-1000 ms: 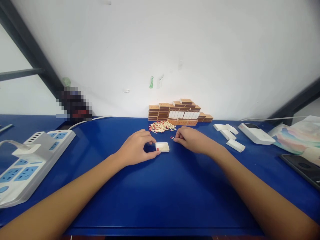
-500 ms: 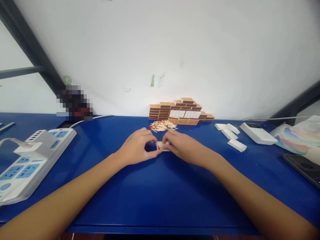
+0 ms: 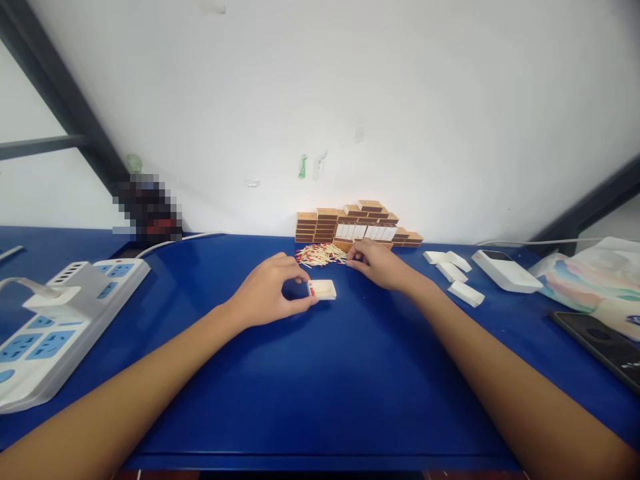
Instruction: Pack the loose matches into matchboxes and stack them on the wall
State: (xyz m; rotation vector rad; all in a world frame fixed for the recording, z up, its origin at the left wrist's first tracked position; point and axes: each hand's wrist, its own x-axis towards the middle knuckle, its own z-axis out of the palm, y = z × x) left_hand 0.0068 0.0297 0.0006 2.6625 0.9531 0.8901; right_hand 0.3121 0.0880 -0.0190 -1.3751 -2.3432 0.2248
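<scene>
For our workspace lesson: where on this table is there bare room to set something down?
Bare: the stretch of blue table between both forearms, and the patch between power strip and left hand. Crowded: the back, around loose matches, stacked matchboxes and right hand; the right side, with white sleeves and phone.

A single head-worn view looks forward and down over the blue worktop [image 3: 350, 373] toward a white wall [image 3: 350, 100]. Both forearms run in from the bottom corners; the hands lie mid-frame, fairly near.
</scene>
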